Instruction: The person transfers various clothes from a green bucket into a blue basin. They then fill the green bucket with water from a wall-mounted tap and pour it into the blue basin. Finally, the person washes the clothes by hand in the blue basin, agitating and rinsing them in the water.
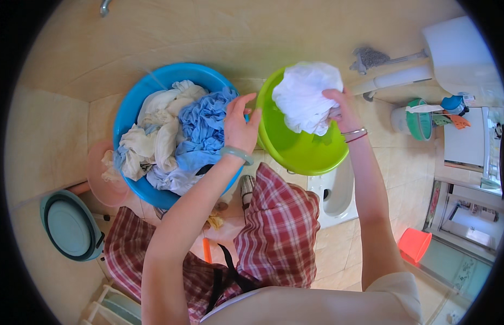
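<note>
My right hand point(338, 105) grips a bunched white cloth point(306, 95) over the green basin point(300, 154). Its folds hide what kind of garment or linen it is. My left hand point(242, 124) is empty, its fingers apart, between the green basin and a larger blue basin point(134, 103). Piled in the blue basin are cream and white cloths point(157, 138) on the left and crumpled blue cloth point(206, 122) on the right. The bottom of the green basin looks smooth and bright below the white cloth.
A pink basin point(97, 176) and a grey-green folding basin point(73, 230) stand at the left. A white squat toilet point(338, 197) lies right of my knees. Behind it, a toilet brush point(371, 57) hangs by the wall. A red bin point(414, 245) stands at the right.
</note>
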A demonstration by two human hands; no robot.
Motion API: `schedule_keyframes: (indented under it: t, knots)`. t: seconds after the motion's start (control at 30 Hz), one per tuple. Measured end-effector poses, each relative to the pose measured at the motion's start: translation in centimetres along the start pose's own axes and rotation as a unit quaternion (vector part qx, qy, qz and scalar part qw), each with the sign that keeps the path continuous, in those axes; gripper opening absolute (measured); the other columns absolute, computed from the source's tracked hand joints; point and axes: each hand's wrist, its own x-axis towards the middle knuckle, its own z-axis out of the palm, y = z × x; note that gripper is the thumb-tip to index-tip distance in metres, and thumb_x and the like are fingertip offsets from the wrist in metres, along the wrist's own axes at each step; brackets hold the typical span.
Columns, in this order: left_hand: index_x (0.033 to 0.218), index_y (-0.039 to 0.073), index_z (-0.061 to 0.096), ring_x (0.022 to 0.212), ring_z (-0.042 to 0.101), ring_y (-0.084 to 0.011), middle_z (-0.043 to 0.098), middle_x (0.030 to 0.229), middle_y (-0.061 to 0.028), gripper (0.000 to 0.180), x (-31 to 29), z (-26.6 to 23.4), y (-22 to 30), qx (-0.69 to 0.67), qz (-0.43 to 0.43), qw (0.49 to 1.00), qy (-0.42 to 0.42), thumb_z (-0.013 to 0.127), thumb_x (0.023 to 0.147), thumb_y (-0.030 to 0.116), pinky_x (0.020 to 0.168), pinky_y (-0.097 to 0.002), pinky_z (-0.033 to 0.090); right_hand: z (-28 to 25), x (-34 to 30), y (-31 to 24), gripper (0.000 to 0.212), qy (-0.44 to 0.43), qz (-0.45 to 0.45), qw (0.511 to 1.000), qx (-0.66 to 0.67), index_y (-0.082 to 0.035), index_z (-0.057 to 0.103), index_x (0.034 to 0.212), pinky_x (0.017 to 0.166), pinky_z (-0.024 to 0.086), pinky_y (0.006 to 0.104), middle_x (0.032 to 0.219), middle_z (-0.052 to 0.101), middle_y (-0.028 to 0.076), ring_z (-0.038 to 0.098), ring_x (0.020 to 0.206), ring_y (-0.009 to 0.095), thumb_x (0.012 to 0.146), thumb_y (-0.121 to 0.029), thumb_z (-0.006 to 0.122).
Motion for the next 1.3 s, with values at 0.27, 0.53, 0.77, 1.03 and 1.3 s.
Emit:
schedule_keyframes:
  t: [0.27,0.53,0.77,1.03,1.3]
  knots:
    - [0.139,0.019,0.035,0.123,0.045,-0.0231,0.042,0.138,-0.0074,0.070,2.0,-7.1,5.4,-0.559,-0.175,0.795,-0.159,0.039,0.087,0.066,0.098,-0.0422,0.039,11.9,-4.6,-6.9,0.047,-0.146,-0.086,0.985,-0.026,-0.002,0.051,0.115,0.041,0.033,0.0163,0.088,0.061,0.002,0.054,0.061,0.005,0.076,-0.020,0.070]
    - [0.135,0.011,0.040,0.106,0.057,-0.0243,0.054,0.124,-0.0073,0.074,-2.7,-16.9,-9.1,-0.371,-0.304,0.876,0.058,0.053,0.082,0.062,0.081,-0.0394,0.048,22.9,-1.8,3.7,0.049,-0.293,-0.081,0.912,-0.277,-0.004,0.051,0.116,0.047,0.045,0.0194,0.080,0.058,0.001,0.054,0.064,0.007,0.079,-0.028,0.072]
    - [0.110,0.004,0.062,0.088,0.063,-0.0222,0.065,0.095,-0.0101,0.062,-7.1,-17.5,-15.1,-0.026,-0.317,0.942,0.109,0.053,0.083,0.059,0.071,-0.0375,0.051,23.8,-0.3,10.2,0.025,-0.220,0.010,0.945,-0.240,0.000,0.065,0.097,0.052,0.052,0.0240,0.079,0.062,0.007,0.059,0.056,0.013,0.077,-0.015,0.069]
    - [0.107,0.006,0.064,0.097,0.058,-0.0391,0.063,0.100,-0.0225,0.063,-6.6,-19.4,-9.1,0.128,-0.235,0.961,0.067,0.043,0.084,0.061,0.084,-0.0440,0.044,24.6,-0.5,6.1,0.023,-0.217,-0.102,0.971,-0.025,-0.001,0.065,0.101,0.064,0.051,0.0232,0.087,0.063,0.004,0.060,0.077,0.011,0.079,-0.007,0.062]
    - [0.140,0.024,0.030,0.120,0.043,-0.0398,0.024,0.145,-0.0186,0.078,-9.0,-17.2,-5.8,0.247,-0.096,0.964,-0.037,0.070,0.074,0.037,0.090,-0.0443,0.045,25.6,0.6,4.1,0.029,-0.199,-0.176,0.960,-0.087,0.000,0.062,0.106,0.071,0.050,0.0253,0.102,0.063,0.010,0.060,0.078,0.015,0.077,-0.008,0.063]
